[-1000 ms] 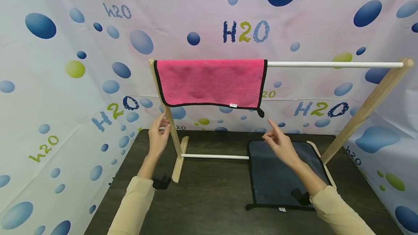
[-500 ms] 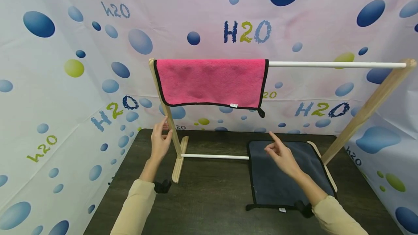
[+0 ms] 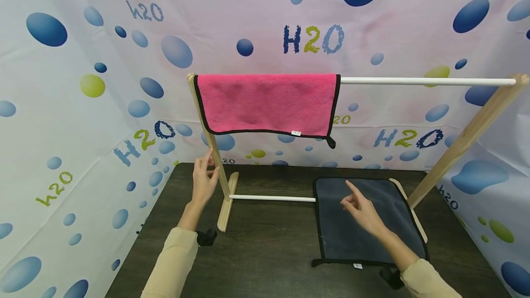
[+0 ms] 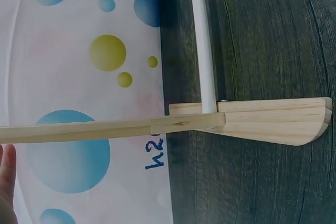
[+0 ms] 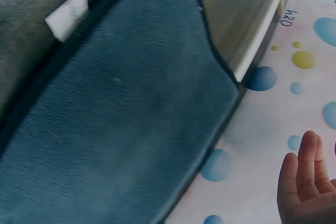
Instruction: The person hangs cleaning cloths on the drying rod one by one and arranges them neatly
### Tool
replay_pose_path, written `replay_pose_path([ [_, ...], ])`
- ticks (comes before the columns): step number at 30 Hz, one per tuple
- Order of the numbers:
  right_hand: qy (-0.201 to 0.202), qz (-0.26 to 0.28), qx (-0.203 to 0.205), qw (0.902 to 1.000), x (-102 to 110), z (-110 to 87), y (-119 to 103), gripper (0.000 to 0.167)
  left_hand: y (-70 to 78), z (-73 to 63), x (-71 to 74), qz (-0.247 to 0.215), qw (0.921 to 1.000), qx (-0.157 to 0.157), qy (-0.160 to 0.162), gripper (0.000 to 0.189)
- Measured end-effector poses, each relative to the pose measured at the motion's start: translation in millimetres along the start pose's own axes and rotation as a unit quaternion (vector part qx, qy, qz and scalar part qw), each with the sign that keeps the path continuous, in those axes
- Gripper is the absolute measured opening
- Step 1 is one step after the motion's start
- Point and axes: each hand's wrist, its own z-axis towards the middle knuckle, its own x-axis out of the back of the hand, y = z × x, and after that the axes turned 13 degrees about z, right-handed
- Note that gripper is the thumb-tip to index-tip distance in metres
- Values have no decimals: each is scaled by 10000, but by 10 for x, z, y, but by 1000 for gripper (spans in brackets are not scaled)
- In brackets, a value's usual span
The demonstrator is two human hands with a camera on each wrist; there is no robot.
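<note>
A pink towel (image 3: 267, 105) with black edging hangs folded over the left half of the rack's white top bar (image 3: 426, 81). A small loop dangles at its lower right corner. My left hand (image 3: 203, 180) is beside the rack's left wooden post (image 3: 218, 164), fingers relaxed and holding nothing. Over the dark grey-blue towel (image 3: 335, 238) is my right hand (image 3: 362, 210), index finger extended, with nothing in its grasp. That towel lies spread on the table across the lower bar's right part. In the right wrist view, fingertips (image 5: 307, 166) show at the lower right.
The rack's right post (image 3: 459, 144) slants up on the right. Its left foot (image 3: 225, 210) and white lower bar (image 3: 273, 198) are at the dark wooden table (image 3: 256, 252). A printed curtain (image 3: 103, 151) encloses the back and sides.
My right hand has come down and slightly right, from below the pink towel's corner to over the dark towel. My left hand has shifted slightly right. Both towels stay in place.
</note>
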Motion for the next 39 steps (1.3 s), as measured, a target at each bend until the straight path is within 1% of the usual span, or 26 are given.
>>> replay_pose_path([
  [4, -39, 55, -52, 10000, -5, -88, 92, 57, -18, -9, -14, 9, 10000, -23, -18, 58],
  [7, 20, 76, -166, 9998, 10, -129, 153, 57, -30, -13, -21, 18, 10000, -30, -65, 59],
  [13, 188, 58, -612, 9979, 89, -174, 245, 57, -42, -23, -37, 112, 9999, -104, -76, 59],
  [18, 206, 22, -901, 9957, 144, -197, 297, 58, -79, -38, -52, 213, 9996, -193, -79, 62],
  [24, 151, -12, -1109, 9937, 215, -255, 375, 57, -92, -53, -84, 337, 9989, -283, -174, 66],
  [29, 187, 2, -1218, 9924, 303, -285, 454, 56, -106, -67, -101, 394, 9986, -261, -233, 66],
  [34, 326, -30, -1174, 9925, 387, -335, 509, 57, -127, -84, -134, 414, 9985, -347, -95, 69],
  [39, 475, -150, -1266, 9907, 442, -405, 540, 58, -146, -98, -171, 443, 9982, -413, 52, 73],
])
